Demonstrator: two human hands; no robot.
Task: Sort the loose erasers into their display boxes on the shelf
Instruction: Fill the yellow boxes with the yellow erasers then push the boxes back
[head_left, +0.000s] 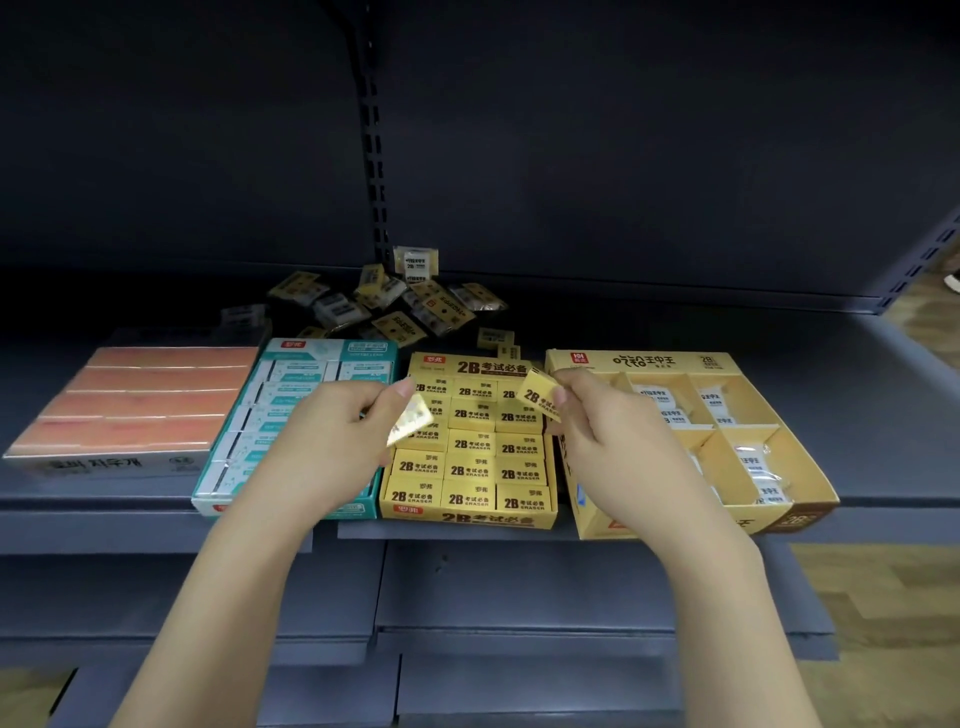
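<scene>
Erasers are being sorted on the shelf (675, 332); a yellow 2B eraser (540, 397) is being pinched by the right hand (608, 441) above the 2B display box (470, 514); a glossy wrapped eraser (410, 427) is being gripped by the left hand (332, 447); a loose pile (384, 306) is lying behind the boxes; each piece is judged light, stiff and slippery in film, best taken by its long edges.

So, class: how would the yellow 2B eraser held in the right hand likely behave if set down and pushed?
The 2B eraser is a flat-sided block, so it would probably slide, not roll. The right hand pinches it with fingertips, suggesting it is light.
</scene>
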